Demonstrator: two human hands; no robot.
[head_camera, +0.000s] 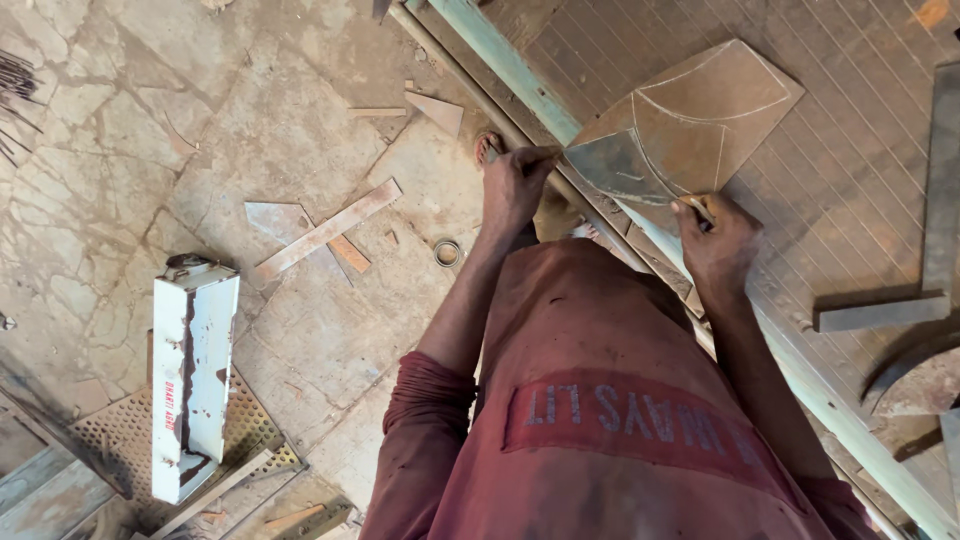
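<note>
- Sheet-metal piece (690, 125), rusty brown and flat, lies on the workbench top (850, 200) near its front edge; its long axis runs from the darker grey corner at lower left up to the squared corner at upper right.
- Pale scribed lines cross its face: one long arc sweeping from left to right, and straighter lines fanning down toward the lower edge.
- Left hand (512, 190) is at the sheet's lower-left corner, fingers curled together and pinching a small object against that corner; what the object is cannot be told.
- Right hand (718, 238) rests at the sheet's lower edge, fingers closed around a thin marking tool (697, 208) whose tip meets the metal.
- White metal box (192, 375), long and dented, lies on the cracked stone floor (250, 130) well to the left, open along its length; its inside is too dark to read.
- Perforated metal sheet (120, 435) lies under the box.
- Metal offcut strips (328, 230) and a small ring (447, 252) lie on the floor between box and bench.
</note>
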